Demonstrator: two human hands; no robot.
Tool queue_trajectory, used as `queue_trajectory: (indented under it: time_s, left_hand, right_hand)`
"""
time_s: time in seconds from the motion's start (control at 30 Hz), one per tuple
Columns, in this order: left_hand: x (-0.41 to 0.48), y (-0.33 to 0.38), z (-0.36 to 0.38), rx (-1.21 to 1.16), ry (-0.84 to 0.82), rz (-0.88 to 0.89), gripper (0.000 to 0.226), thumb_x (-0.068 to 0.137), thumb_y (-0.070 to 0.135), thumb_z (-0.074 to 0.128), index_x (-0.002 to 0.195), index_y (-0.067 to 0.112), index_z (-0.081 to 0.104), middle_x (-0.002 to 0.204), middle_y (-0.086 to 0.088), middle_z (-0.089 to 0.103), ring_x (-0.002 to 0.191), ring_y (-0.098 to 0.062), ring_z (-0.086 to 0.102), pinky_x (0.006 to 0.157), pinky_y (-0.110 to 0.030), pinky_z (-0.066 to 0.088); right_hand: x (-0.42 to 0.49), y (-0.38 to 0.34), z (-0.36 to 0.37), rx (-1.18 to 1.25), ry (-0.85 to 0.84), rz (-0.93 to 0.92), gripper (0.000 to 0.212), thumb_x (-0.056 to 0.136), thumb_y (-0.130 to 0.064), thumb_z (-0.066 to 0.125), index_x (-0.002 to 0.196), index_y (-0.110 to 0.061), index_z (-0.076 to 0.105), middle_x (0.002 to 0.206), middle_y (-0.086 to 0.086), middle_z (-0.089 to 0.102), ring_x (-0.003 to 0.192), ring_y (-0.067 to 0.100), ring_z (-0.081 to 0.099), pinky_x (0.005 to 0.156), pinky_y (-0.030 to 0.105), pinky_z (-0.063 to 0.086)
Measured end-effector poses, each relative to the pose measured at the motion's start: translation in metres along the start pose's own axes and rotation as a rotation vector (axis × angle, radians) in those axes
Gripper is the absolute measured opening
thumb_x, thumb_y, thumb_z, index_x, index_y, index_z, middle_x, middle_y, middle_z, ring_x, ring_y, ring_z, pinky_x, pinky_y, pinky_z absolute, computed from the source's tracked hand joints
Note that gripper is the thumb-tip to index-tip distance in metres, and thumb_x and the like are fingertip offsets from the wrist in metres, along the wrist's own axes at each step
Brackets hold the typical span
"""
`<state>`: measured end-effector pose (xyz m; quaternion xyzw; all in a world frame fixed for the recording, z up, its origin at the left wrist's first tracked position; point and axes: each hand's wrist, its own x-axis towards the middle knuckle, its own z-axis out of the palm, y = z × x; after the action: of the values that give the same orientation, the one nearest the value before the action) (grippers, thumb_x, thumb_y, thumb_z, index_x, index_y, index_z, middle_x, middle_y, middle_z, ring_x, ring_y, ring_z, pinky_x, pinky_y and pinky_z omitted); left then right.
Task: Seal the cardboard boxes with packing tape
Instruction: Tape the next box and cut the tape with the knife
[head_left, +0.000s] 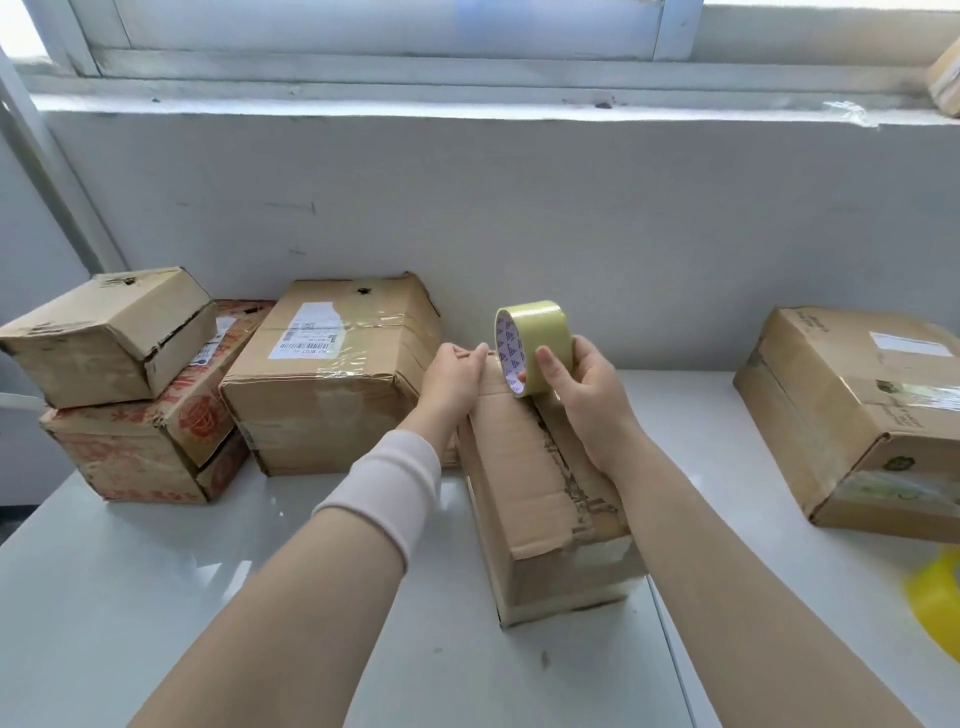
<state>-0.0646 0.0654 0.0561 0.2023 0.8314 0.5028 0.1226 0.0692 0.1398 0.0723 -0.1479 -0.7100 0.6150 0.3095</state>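
The narrow box lies lengthwise on the counter, its ragged centre seam facing up. The tape roll stands on edge at its far end, gripped round the rim by the fingers of the right hand. The left hand curls over the box's far edge; whether it pins the tape end I cannot tell. Anchor that end firmly, then draw the roll low and taut, straight along the seam
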Motion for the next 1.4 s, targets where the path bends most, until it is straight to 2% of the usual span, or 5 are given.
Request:
queue_trajectory:
  time_s: [0.27, 0.43, 0.57, 0.77, 1.4]
  left_hand:
    - [0.007, -0.009, 0.008, -0.009, 0.031, -0.086, 0.026, 0.099, 0.031, 0.043, 0.103, 0.007, 0.052, 0.118, -0.015, 0.058, 0.112, -0.03, 0.051, 0.078, -0.029, 0.033]
    - [0.005, -0.004, 0.015, -0.019, 0.02, -0.099, 0.036, 0.1, 0.03, 0.041, 0.118, 0.0, 0.051, 0.123, -0.015, 0.056, 0.115, -0.029, 0.049, 0.076, -0.026, 0.029]
    - [0.004, -0.003, 0.015, -0.004, 0.017, -0.104, 0.035, 0.1, 0.03, 0.04, 0.117, 0.001, 0.051, 0.123, -0.014, 0.056, 0.116, -0.028, 0.049, 0.076, -0.026, 0.029]
    - [0.0, 0.0, 0.016, 0.047, 0.025, -0.101, 0.035, 0.101, 0.031, 0.04, 0.113, 0.001, 0.054, 0.124, -0.016, 0.057, 0.118, -0.031, 0.048, 0.088, -0.03, 0.034]
    - [0.002, 0.001, 0.021, 0.129, 0.053, -0.134, 0.045, 0.1, 0.034, 0.04, 0.123, -0.002, 0.054, 0.128, -0.019, 0.055, 0.122, -0.035, 0.046, 0.092, -0.033, 0.036]
  right_hand:
    - [-0.011, -0.001, 0.001, -0.101, 0.001, -0.011, 0.015, 0.092, -0.034, 0.056, 0.088, -0.021, 0.061, 0.069, -0.011, 0.07, 0.065, -0.001, 0.065, 0.059, 0.014, 0.048]
    - [-0.037, 0.006, -0.018, -0.079, -0.06, 0.011, 0.018, 0.09, -0.036, 0.056, 0.106, -0.027, 0.057, 0.096, -0.004, 0.071, 0.093, 0.011, 0.066, 0.08, 0.021, 0.05]
    - [-0.036, -0.004, -0.012, -0.142, -0.098, 0.03, 0.011, 0.091, -0.026, 0.058, 0.101, -0.031, 0.057, 0.083, -0.017, 0.07, 0.08, -0.003, 0.064, 0.07, 0.011, 0.047]
    - [-0.068, -0.035, -0.028, -0.189, 0.022, 0.052, 0.045, 0.07, -0.06, 0.055, 0.083, -0.019, 0.066, 0.074, -0.002, 0.073, 0.07, 0.008, 0.067, 0.064, 0.023, 0.052]
    - [-0.171, -0.066, -0.04, -0.211, 0.048, 0.33, 0.057, 0.061, -0.064, 0.046, 0.082, -0.014, 0.062, 0.064, 0.004, 0.071, 0.06, 0.012, 0.067, 0.056, 0.022, 0.052]
